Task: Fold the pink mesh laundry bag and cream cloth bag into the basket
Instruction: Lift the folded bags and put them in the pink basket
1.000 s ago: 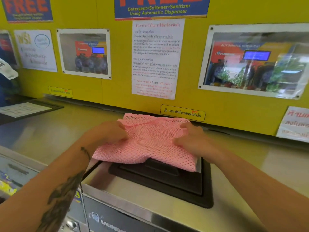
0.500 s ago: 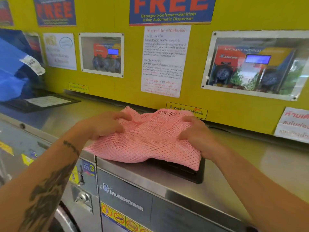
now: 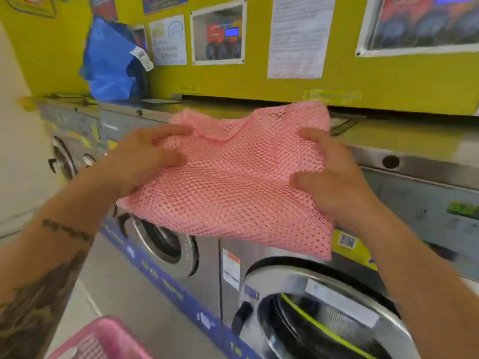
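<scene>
Both forearms reach forward and converge on the pink mesh bag (image 3: 233, 182), which serves as the reference here. The left hand (image 3: 147, 156) grips the bag's left edge, fingers lying over the top of the mesh and thumb pressed on its near side. The left forearm carries dark tattoos (a band near the wrist, a larger patch lower down). The right hand (image 3: 329, 174) pinches the bag's right edge, fingers curled over it, bare forearm angling in from the lower right.
</scene>
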The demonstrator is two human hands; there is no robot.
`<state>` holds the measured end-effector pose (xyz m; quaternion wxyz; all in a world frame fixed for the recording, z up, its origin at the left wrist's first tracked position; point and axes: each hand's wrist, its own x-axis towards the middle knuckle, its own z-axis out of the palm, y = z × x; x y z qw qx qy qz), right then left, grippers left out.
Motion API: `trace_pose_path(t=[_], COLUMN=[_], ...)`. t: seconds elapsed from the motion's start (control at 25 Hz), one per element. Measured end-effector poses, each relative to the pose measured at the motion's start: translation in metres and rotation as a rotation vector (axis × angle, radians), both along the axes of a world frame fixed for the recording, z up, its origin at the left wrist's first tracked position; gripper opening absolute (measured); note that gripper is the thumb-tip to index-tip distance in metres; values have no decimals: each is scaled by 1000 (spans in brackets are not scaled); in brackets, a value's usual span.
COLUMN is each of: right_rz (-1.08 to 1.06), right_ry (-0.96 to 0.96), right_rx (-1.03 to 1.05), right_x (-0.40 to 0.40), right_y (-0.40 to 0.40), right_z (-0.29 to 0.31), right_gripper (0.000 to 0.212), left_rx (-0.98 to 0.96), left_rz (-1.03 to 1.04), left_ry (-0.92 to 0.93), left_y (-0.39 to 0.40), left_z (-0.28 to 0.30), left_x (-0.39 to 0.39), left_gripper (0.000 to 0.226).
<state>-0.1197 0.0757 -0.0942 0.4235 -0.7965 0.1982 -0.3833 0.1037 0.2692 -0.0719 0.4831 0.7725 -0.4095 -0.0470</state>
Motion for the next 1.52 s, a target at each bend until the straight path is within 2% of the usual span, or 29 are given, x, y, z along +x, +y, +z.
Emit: trace_pose_path(t=[0.12, 0.24, 0.44, 0.64, 0.92, 1.16, 1.4, 1.52], right_rz=[65, 98, 150, 204, 149, 33, -64, -79], right_ry=[151, 298, 502, 681, 850, 995, 1158, 1232], right_rx=[135, 249, 411, 434, 515, 591, 652, 665], right_x=[-16, -15, 14, 63, 184, 302, 365, 380], right_y=[59, 106, 157, 196, 263, 319, 338, 346], right_z=[-81, -141, -216, -264, -335, -440, -564, -617], right_gripper=[72, 69, 68, 67, 67, 67, 62, 62], left_rx=[183, 318, 449, 514, 551, 725, 912, 970], left_rz=[13, 61, 97, 186, 181, 147, 114, 85], left_ry=[69, 104, 213, 308, 422, 526, 660, 665], left_y=[77, 127, 183, 227, 287, 319, 329, 333], left_z=[-56, -102, -182, -247, -339, -453, -582, -642], left_x=[-28, -35, -18, 15, 135, 262, 315, 328], left_gripper=[66, 59, 55, 57, 58, 59, 60, 62])
